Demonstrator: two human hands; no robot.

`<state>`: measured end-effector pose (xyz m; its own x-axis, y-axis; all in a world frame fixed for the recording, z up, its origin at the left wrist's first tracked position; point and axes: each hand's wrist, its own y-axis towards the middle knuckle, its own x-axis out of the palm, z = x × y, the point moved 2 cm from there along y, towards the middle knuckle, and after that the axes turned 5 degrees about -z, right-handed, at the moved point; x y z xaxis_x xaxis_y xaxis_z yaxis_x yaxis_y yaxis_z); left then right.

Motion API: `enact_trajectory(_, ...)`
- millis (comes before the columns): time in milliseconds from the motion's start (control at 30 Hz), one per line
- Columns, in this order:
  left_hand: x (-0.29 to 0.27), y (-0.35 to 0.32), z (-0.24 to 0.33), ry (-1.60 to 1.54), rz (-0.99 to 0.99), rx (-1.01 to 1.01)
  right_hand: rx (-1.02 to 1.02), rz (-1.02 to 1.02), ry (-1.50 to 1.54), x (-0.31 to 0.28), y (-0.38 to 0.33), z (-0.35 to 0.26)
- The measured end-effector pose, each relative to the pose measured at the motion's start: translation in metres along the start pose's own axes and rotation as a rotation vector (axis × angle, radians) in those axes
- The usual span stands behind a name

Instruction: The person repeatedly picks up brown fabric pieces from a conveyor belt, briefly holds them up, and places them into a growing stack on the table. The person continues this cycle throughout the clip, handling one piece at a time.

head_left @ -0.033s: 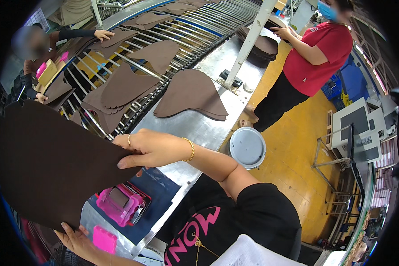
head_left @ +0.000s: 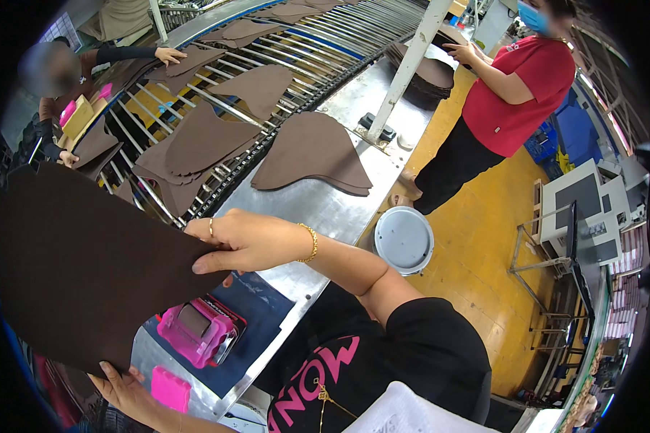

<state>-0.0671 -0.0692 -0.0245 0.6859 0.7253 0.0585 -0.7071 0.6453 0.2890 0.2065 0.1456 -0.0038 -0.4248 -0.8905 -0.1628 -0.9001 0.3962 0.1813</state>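
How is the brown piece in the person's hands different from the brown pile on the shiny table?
The held brown piece is lifted up, gripped by the right hand and left hand; the brown pile lies flat on the metal table. The held piece looks darker and single; the pile is several stacked. Both are brown, curved cutouts.

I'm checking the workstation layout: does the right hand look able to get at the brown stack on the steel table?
Probably yes: the right hand grips the big brown sheet, but bare steel table lies between it and the brown stack.
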Motion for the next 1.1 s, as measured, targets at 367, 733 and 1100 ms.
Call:
enact_trajectory(367, -0.011, -0.001, -0.003, -0.026, -0.022, 0.01, 0.084, -0.037, -0.057, -0.006, 0.001, -0.002)
enact_trajectory(733, -0.031, -0.011, 0.032, 0.182, 0.044, 0.093, -0.18, 0.141, -0.479, 0.024, 0.025, 0.033)
enact_trajectory(1100, -0.09, -0.036, 0.061, 0.433, 0.19, 0.105, -0.484, 0.016, -0.586, 0.097, 0.058, 0.061)
